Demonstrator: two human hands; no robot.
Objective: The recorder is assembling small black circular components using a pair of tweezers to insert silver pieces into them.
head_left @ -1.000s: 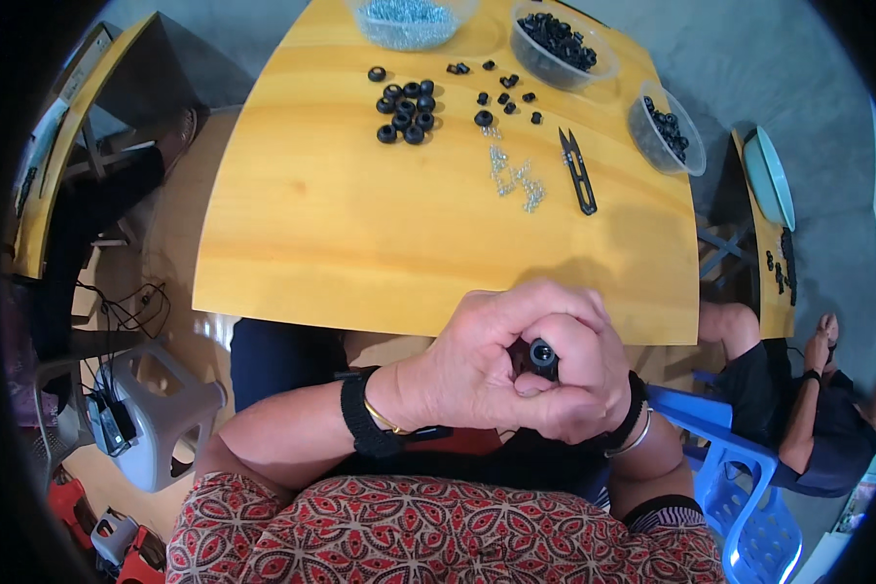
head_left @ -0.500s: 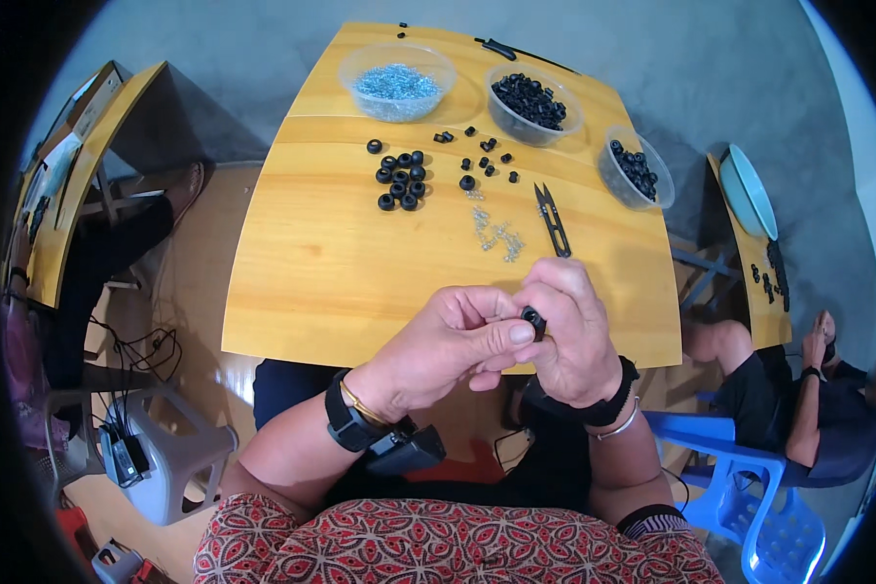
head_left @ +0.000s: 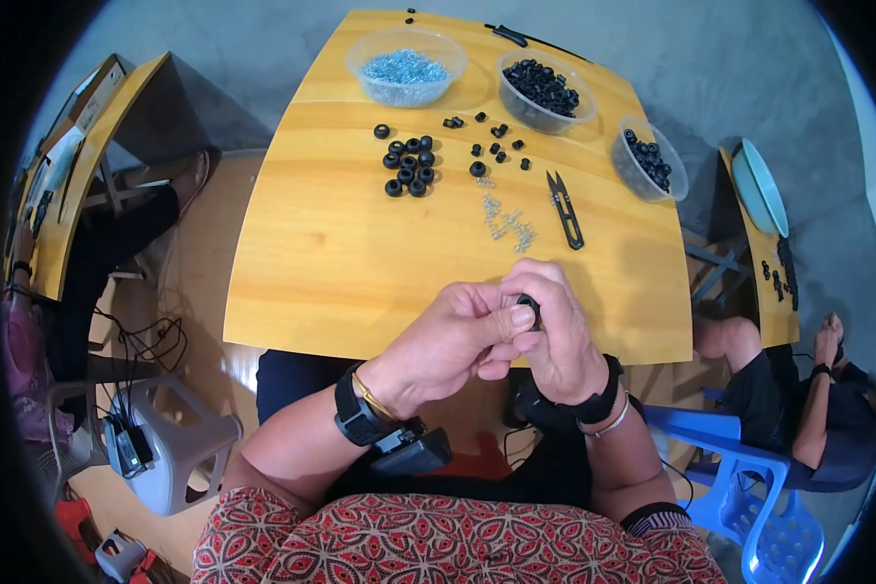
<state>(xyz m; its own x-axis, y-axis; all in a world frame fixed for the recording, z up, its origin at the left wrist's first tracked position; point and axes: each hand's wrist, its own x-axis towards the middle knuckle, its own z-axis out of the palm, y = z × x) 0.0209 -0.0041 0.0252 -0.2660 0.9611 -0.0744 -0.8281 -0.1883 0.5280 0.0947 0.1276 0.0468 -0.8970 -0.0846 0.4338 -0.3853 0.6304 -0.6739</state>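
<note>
On the grey concrete floor (head_left: 263, 58) I saw the yellow wooden table (head_left: 341, 263). At its near edge my left hand (head_left: 448, 341) and right hand (head_left: 555, 336) were closed together, pinching the small black rubber ring (head_left: 529, 301).

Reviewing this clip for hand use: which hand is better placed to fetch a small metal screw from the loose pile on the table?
Probably the right hand: the screw pile lies just ahead of it. But both hands pinch the small black part, so the left hand would have to hold it alone.
</note>
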